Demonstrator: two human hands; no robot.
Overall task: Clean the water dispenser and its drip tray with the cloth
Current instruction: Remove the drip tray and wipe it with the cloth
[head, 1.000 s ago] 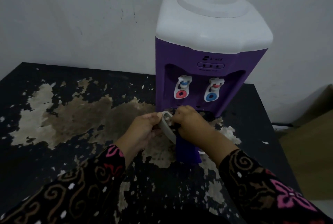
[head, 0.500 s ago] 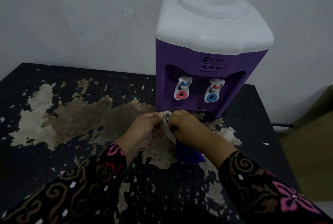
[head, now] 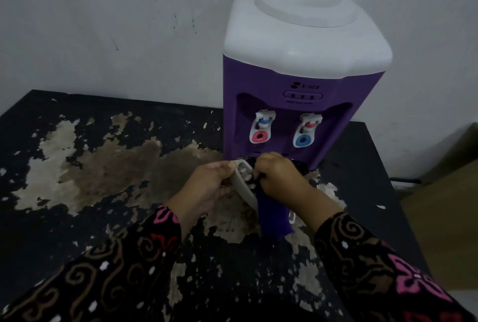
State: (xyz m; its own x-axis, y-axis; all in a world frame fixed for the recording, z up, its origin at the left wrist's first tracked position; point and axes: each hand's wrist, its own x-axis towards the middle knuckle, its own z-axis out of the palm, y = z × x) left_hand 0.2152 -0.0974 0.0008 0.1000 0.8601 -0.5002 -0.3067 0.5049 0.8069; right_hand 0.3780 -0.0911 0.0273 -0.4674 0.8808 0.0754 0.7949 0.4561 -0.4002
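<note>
A purple water dispenser [head: 289, 83] with a white top and two taps stands at the back of the table against the wall. In front of its base my left hand [head: 207, 184] holds the grey drip tray [head: 241, 187] tilted on edge, off the dispenser. My right hand [head: 279, 176] grips a dark purple cloth [head: 273, 218] and presses it against the tray's inner face. The cloth's lower end hangs down to the table. Much of the tray is hidden behind my right hand and the cloth.
The black table [head: 77, 218] has large patches of peeled, brownish surface. A white wall [head: 103, 24] with small dark marks runs behind it. A brown cardboard-like surface [head: 445, 205] lies past the table's right edge.
Both hands and the tray stay in front of the dispenser base. My right hand has shifted slightly up along the tray with the cloth.
</note>
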